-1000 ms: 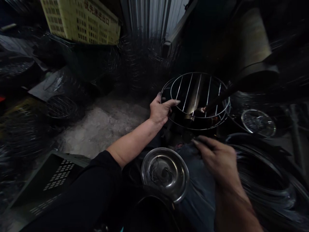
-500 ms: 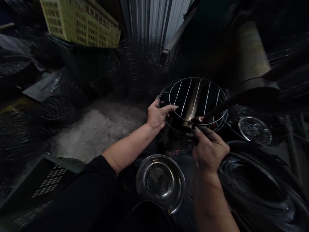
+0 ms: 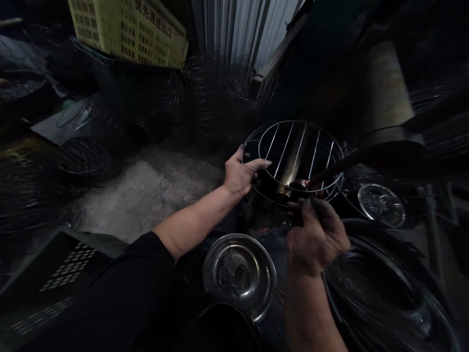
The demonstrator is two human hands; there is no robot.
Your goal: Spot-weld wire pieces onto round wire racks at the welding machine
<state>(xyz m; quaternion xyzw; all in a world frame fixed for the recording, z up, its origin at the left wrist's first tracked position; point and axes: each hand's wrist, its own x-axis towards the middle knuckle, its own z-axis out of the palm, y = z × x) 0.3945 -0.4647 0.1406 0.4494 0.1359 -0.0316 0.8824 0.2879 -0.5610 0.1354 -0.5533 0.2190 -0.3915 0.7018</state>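
My left hand [image 3: 242,171] is closed on the left rim of a round wire rack [image 3: 298,152], its thumb lying over the upper ring. Parallel bars cross the rack's top ring, and a second ring shows below. Just below the rack's near edge is my right hand [image 3: 318,237], fingers drawn together with dark fingertips; what they hold, if anything, is too dark to make out. A brass-coloured rod [image 3: 286,183] stands beneath the bars. From the right, a dark arm [image 3: 337,164] with a small coppery tip reaches over the rack's near rim.
A steel bowl [image 3: 262,259] with thin wire pieces sits below my hands. A large coil of wire [image 3: 384,259] lies at right, beneath a thick cylinder [image 3: 390,88]. Left are a green crate [image 3: 25,274] and a yellow crate [image 3: 154,41]; wire stacks stand behind.
My right hand has shifted slightly down, its fingers now lower against the rack's near edge. My left hand keeps its grip on the rack. The view has turned slightly.
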